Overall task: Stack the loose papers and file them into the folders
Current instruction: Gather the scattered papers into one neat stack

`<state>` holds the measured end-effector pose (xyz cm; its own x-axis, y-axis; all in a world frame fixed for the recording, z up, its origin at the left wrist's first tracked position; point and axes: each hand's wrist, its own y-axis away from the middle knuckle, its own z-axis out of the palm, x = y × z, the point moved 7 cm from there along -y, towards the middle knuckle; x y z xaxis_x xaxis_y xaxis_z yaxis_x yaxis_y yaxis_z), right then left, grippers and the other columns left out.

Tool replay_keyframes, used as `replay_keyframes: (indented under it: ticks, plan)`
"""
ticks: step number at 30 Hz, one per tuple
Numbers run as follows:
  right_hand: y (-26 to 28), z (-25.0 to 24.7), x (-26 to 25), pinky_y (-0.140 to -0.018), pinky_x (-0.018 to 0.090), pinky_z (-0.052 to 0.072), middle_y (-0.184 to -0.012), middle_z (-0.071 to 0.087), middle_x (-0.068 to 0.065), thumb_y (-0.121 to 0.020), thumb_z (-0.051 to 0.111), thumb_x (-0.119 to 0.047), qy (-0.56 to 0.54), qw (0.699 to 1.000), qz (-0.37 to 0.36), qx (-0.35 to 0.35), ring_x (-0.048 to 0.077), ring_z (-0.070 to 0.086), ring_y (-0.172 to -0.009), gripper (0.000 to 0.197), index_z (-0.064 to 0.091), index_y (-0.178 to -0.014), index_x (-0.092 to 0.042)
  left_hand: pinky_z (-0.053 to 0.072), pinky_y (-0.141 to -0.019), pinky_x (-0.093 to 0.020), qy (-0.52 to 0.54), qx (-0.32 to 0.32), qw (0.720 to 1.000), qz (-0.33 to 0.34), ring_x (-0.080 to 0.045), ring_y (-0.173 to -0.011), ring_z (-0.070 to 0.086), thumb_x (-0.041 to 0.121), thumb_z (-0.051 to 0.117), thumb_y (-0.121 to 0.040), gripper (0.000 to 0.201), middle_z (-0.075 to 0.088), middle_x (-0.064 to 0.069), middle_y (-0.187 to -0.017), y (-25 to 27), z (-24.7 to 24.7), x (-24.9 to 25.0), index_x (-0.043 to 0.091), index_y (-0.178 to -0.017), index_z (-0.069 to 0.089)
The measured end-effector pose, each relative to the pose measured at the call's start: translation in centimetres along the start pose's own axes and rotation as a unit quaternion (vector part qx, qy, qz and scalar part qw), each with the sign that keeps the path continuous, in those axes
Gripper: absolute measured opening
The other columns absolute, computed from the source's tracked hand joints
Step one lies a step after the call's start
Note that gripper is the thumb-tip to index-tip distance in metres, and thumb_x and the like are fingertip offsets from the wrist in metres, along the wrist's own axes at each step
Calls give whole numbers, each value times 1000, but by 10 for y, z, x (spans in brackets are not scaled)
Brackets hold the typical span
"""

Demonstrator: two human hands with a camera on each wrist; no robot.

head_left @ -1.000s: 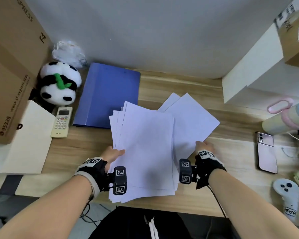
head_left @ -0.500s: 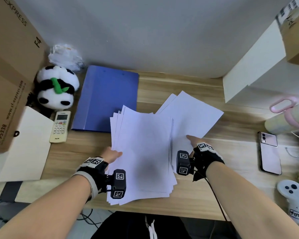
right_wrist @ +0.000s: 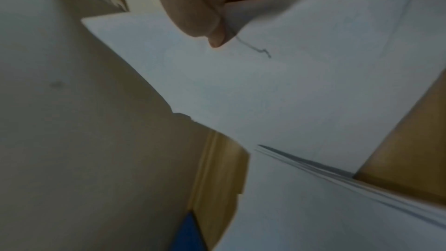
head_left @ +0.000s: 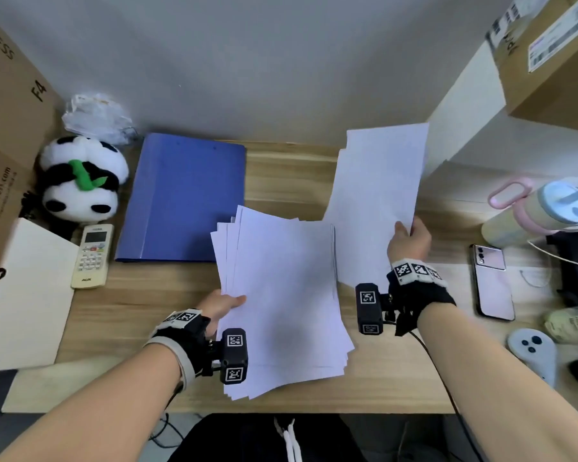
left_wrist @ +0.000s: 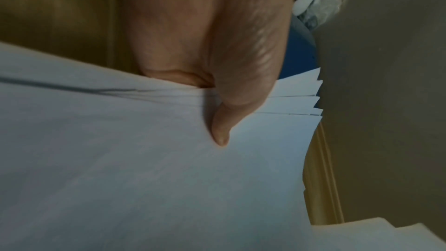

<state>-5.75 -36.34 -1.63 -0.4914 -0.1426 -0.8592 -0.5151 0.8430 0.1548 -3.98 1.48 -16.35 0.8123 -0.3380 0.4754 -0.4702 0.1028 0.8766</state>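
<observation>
**Two grips, one stack to make**

The left hand (head_left: 222, 303) has its grip clamped on the stack (head_left: 281, 295): in the left wrist view the thumb (left_wrist: 231, 106) presses down on the top sheet near the left edge, with the other fingers hidden beneath. The stack's far corners are fanned out of line. The right hand (head_left: 409, 240) pinches a few sheets (head_left: 377, 201) at their near right edge, thumb on top; they stand lifted and tilted, reaching toward 1 o'clock, their near left part just beside or behind the stack's right edge. Whether the two touch I cannot tell.

The stack sits at the centre of the table (head_left: 287, 175), its near end overhanging the table's edge at 6 o'clock. The blue folder (head_left: 184, 198) lies shut at 10 o'clock, just beyond the stack's far left corner.

Paper is light and limp; held at one edge, the lifted sheets will likely droop and slide on each other. A firmer hold would be mid-edge, thumb above and fingers below. Squaring probably calls for tapping the edges on the table before the folder is opened. Loose sheets could slip off the near edge.
</observation>
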Motion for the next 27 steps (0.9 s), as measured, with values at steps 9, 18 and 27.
replay_keyframes:
  ticks: [9, 18, 27]
  plan:
    - [-11, -30, -102, -87, 30, 47, -91, 63, -1, -91, 48, -3, -236, 960, -64, -139, 17, 59, -89, 19, 60, -95, -17, 31, -114, -49, 71, -46, 996, 7, -30, -135, 43, 48, 47, -93, 60, 49, -11, -143, -10, 37, 20, 9, -139, 45]
    - [26, 42, -5, -86, 39, 49, -103, 65, 16, -92, 52, -5, -22, 939, 124, -319, 28, 59, -92, 33, 53, -124, 4, 50, -89, -39, 145, -83, 986, -18, -26, -105, 61, 68, 31, -89, 72, 48, -17, -143, 19, 30, 22, 13, -130, 51]
    - [42, 52, 100, -88, 30, 45, -111, 66, 13, -86, 58, -17, 134, 962, 158, -180, 29, 61, -103, 34, 60, -118, -5, 36, -97, -40, 111, -71, 991, -35, -30, -135, 42, 61, 30, -93, 71, 43, -11, -147, 31, 26, 17, 12, -144, 37]
